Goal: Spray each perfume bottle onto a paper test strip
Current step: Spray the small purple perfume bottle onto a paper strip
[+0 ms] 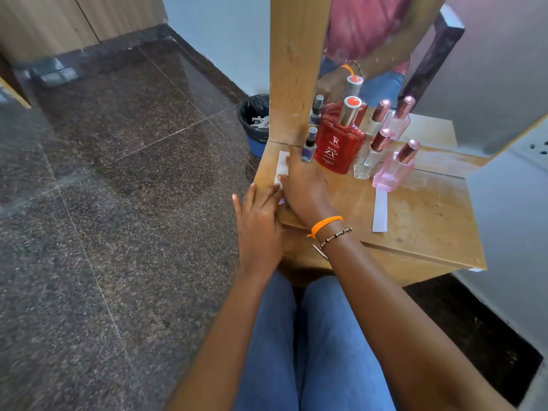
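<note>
4 bottles are lined up along the mirror (370,34) at the back of the table (430,221), probably so that each can be reached in turn: a small purple bottle (309,145) left of centre, a red bottle (341,140) beside it, a clear bottle (369,157) next, and a pink bottle (396,167) furthest right. All 4 stand upright with caps on, so no spraying is judged to be under way

1 strip (380,210) lies flat in front of the pink bottle, just below it in the frame, seemingly set there to pair with that bottle. Another strip (281,167) lies at the table's left edge, near the purple bottle, and is mostly hidden under the right hand (305,188)

The right hand is laid palm down across this strip, fingers stretched toward the purple bottle, its wrist crossing over from the lower right. The left hand (259,226) is brought up at the table's edge, fingers extended and touching the strip's near end beside the right thumb. Whether the strip is pinched or only pressed flat cannot be told. It is judged that the strip is being picked up or straightened for the purple bottle

A bin (255,120) with discarded strips stands on the floor left of the table
</note>
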The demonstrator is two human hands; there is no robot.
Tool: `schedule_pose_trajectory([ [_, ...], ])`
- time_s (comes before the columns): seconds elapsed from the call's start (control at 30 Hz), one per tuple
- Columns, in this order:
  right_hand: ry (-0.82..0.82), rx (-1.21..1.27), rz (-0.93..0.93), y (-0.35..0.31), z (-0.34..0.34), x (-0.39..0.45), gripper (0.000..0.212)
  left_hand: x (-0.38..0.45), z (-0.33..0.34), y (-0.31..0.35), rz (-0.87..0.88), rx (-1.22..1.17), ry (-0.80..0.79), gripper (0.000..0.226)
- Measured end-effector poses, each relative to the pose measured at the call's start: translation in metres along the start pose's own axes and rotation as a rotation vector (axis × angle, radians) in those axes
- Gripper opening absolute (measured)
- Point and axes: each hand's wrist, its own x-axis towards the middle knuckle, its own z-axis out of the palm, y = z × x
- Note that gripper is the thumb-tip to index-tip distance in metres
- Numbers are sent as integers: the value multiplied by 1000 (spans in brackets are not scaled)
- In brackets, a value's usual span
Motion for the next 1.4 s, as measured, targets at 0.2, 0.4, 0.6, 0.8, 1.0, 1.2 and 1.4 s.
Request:
schedule_pose_trajectory([
  [0.2,166,144,9,-3,-1,-8,42,2,-3,2,-3,-11,-3,66],
  [0.4,264,477,-18,-7,1,-18,52,4,-5,4,-1,-4,-8,63],
  [0.6,360,697,12,-10,-6,-22,48,7,-8,4,21,-14,-1,62],
  [0.8,463,807,8,-1,-19,-33,55,8,-16,24,-46,-317,172,17],
  [1.0,386,829,12,12,-32,-50,49,24,-18,46,-245,-723,43,23],
  [1.2,299,775,-13,22,-39,-51,35,35,-13,44,-348,-723,8,21],
  [1.4,399,509,111,22,-29,-25,13,38,-12,36,-421,-715,87,18],
])
